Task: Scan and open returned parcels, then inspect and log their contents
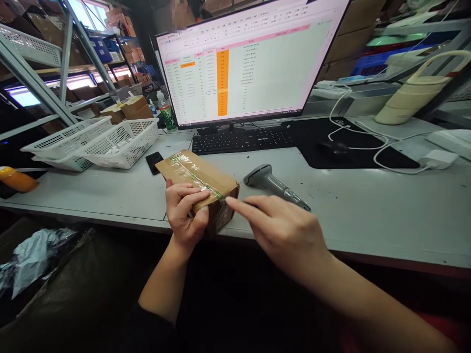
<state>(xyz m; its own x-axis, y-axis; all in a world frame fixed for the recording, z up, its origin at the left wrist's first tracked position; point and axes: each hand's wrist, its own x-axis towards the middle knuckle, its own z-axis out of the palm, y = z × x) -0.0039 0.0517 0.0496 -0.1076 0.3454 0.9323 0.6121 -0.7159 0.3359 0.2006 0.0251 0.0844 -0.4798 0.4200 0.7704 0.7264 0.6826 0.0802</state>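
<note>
A small brown cardboard box (pixel 200 171), sealed along its top with clear tape bearing a green line, sits tilted at the desk's front edge. My left hand (pixel 186 208) grips its near left side, fingers over the top and thumb at the front. At the near right corner, the index finger of my right hand (pixel 281 223) reaches to the end of the tape. Its other fingers are curled in, and a dark sliver shows beneath them; what it belongs to is hidden. A grey barcode scanner (pixel 274 184) lies just beyond my right hand.
Behind the box stand a black keyboard (pixel 243 141) and a monitor (pixel 250 68) showing a spreadsheet. White baskets (pixel 125 142) and a phone (pixel 153 162) are at left. A mouse (pixel 333 147), white cables and a cream tumbler (pixel 410 95) occupy the right. Part of another person shows behind the monitor.
</note>
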